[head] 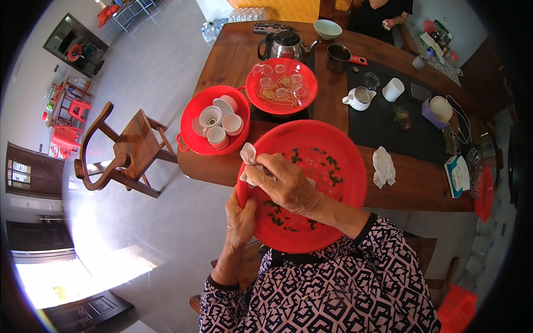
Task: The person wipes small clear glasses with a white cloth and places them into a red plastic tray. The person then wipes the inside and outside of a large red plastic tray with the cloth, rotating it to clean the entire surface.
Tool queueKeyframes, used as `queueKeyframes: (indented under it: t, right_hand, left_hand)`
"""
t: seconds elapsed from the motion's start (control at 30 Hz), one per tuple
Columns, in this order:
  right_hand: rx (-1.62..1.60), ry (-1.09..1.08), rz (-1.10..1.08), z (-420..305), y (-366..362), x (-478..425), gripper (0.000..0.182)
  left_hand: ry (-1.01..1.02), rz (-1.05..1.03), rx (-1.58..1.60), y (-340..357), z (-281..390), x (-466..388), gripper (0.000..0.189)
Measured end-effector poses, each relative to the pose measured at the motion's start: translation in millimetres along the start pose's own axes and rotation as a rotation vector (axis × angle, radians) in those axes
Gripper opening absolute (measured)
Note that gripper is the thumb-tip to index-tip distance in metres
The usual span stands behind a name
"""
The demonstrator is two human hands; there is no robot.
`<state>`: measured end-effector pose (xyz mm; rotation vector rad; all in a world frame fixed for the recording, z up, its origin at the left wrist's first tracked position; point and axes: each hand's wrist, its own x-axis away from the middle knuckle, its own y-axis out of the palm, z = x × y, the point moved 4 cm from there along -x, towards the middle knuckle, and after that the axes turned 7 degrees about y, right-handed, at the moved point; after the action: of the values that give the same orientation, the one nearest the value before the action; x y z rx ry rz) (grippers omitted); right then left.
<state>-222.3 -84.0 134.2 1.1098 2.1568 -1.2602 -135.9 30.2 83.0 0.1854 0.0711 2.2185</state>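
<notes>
A large round red plastic tray (308, 137) with a leaf pattern is tilted at the table's near edge, against my body. My left hand (241, 220) grips its left rim, thumb on the inner side. My right hand (287, 181) reaches across the tray and pinches a crumpled white tissue (248, 154) on the rim's upper left. Beyond the tray, a red basin (187, 125) holds several white cups (210, 116), and a smaller red tray (310, 79) carries several clear glass cups (266, 82). Another crumpled tissue (383, 167) lies on the wood to the right.
A steel kettle (287, 48), a green bowl (327, 29), a saucepan (338, 57), a white teapot (360, 99), a white mug (393, 89) and a tissue pack (457, 176) stand on the wooden table (225, 54). A wooden chair (137, 143) is at left. Another person (383, 16) sits across.
</notes>
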Motion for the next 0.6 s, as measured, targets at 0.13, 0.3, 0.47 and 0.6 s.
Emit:
queueKeyframes:
  t: [0.13, 0.3, 0.47, 0.6]
  right_hand:
    - [0.123, 0.016, 0.018, 9, -6, -5, 0.030]
    - [0.329, 0.104, 0.143, 36, -21, -7, 0.028]
    - [0.388, 0.188, 0.129, 48, -33, -4, 0.022]
    - [0.189, 0.116, 0.032, 24, -19, -7, 0.022]
  left_hand:
    - [0.042, 0.027, -0.038, 3, 2, 6, 0.037]
    - [0.007, 0.035, -0.080, -1, -1, 12, 0.038]
    - [-0.028, 0.109, 0.134, 4, -10, 17, 0.040]
    - [-0.065, 0.105, 0.115, 10, -4, 19, 0.038]
